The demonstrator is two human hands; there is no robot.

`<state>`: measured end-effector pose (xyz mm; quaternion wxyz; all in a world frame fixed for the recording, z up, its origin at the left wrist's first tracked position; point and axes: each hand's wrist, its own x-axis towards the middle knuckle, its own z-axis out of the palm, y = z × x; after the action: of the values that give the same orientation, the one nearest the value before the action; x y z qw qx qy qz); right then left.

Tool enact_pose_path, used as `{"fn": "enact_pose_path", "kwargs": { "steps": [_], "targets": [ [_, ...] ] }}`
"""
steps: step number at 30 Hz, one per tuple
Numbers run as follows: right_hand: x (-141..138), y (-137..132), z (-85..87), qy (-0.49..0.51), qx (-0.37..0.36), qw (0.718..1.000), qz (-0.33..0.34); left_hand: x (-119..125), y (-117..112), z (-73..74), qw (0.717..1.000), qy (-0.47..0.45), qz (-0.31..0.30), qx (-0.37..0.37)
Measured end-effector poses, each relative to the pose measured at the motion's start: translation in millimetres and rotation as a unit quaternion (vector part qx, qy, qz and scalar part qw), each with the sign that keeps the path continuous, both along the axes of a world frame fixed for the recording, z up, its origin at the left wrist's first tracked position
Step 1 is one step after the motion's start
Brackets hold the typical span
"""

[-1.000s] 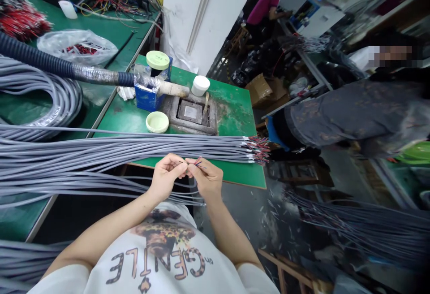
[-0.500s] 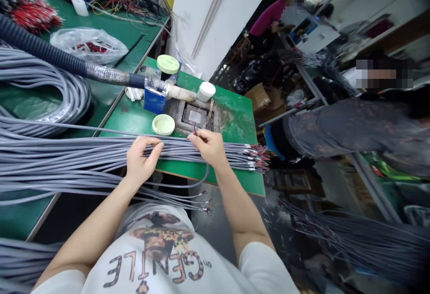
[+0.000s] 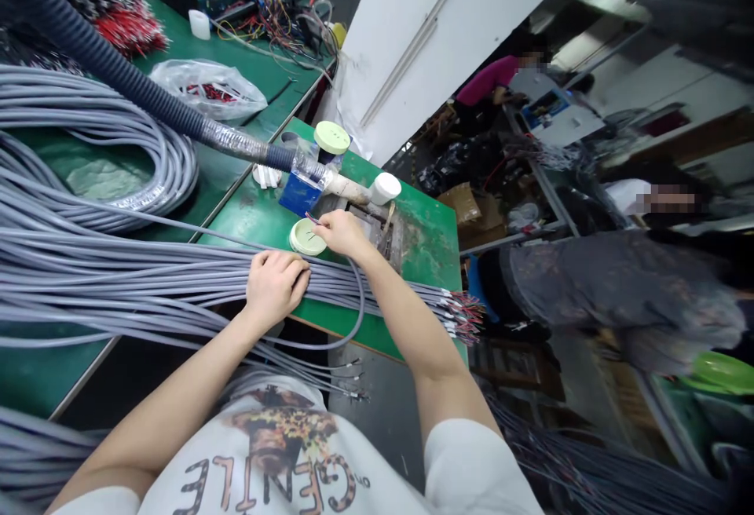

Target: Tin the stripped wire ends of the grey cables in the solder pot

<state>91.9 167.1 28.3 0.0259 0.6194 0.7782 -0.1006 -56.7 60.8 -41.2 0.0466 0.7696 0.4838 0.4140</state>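
My right hand [image 3: 342,232] pinches the stripped end of a grey cable [image 3: 360,295], and its thin coloured wires [image 3: 313,219] stick out past the fingertips. Those wires are over a shallow pale-green dish [image 3: 307,237]; whether they touch what is in it I cannot tell. The rest of that cable loops down beneath my right forearm. My left hand [image 3: 276,283] lies on the bundle of grey cables [image 3: 194,264], fingers curled over it. At the bundle's right end, white-banded tips fan out into red and dark wires [image 3: 465,315].
Behind the dish, a taped hose [image 3: 236,142] ends near a blue box [image 3: 300,193] and a white cup [image 3: 386,188]. A brush [image 3: 389,220] lies by a grimy recessed plate. Coiled cable [image 3: 170,177] covers the left bench. Co-workers [image 3: 613,279] are at the right.
My right hand has moved left and away from me, carrying the wire ends from the recessed plate to the dish. My left hand has settled onto the bundle. The camera view has shifted.
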Motion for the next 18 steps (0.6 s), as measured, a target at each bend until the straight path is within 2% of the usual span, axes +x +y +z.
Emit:
{"fn": "enact_pose_path", "kwargs": {
  "steps": [5,11,15,18],
  "targets": [
    [-7,1,-1.1,-0.047,-0.013,0.999,0.011,0,0,0.6,1.0,-0.007,-0.003,0.0],
    [-8,-1,1.6,-0.048,-0.005,0.999,0.016,0,1,-0.3,1.0,0.003,-0.001,0.011],
    [20,-2,15.5,-0.011,0.034,0.999,-0.001,0,1,-1.2,1.0,-0.014,-0.006,0.002],
    [59,0,20.4,0.001,0.078,0.995,-0.062,0,2,-0.4,1.0,-0.015,-0.007,-0.003]
  ]
}}
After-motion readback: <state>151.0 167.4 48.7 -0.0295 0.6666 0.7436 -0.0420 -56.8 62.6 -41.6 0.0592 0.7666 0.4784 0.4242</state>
